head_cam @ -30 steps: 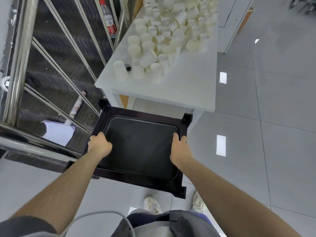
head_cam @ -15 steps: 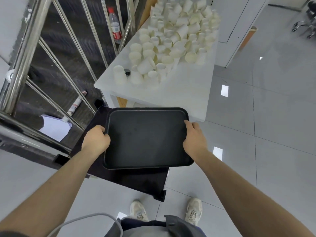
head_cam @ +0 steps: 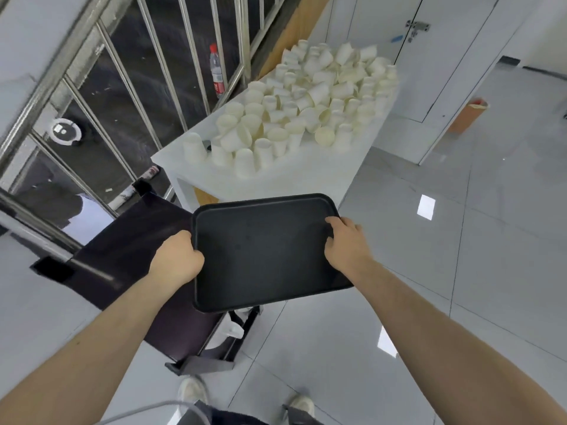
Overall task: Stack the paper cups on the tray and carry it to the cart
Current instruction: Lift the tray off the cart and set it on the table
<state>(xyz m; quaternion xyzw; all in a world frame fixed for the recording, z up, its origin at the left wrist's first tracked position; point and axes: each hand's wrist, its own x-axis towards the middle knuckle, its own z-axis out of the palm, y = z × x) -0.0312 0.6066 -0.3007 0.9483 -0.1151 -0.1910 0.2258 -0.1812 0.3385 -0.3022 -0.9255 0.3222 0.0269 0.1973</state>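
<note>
I hold a black tray [head_cam: 264,250] level in the air in front of me. My left hand [head_cam: 178,260] grips its left edge and my right hand [head_cam: 345,242] grips its right edge. Nothing lies on the tray. Beyond it stands a white table [head_cam: 294,179] covered with a heap of white paper cups [head_cam: 294,111], some upright, some upside down, some on their sides. Below and left of the tray is the dark top of the cart [head_cam: 132,246], partly hidden by the tray and my left arm.
A steel railing [head_cam: 101,75] with glass panels runs along the left. A plastic bottle [head_cam: 216,72] stands behind it. White cabinet doors [head_cam: 429,56] and a brown box [head_cam: 466,115] are at the back right. Glossy tiled floor [head_cam: 445,256] spreads to the right.
I have lifted the tray off the cart top and brought it up and to the right, toward the table. Both hands keep their grip on its edges.
</note>
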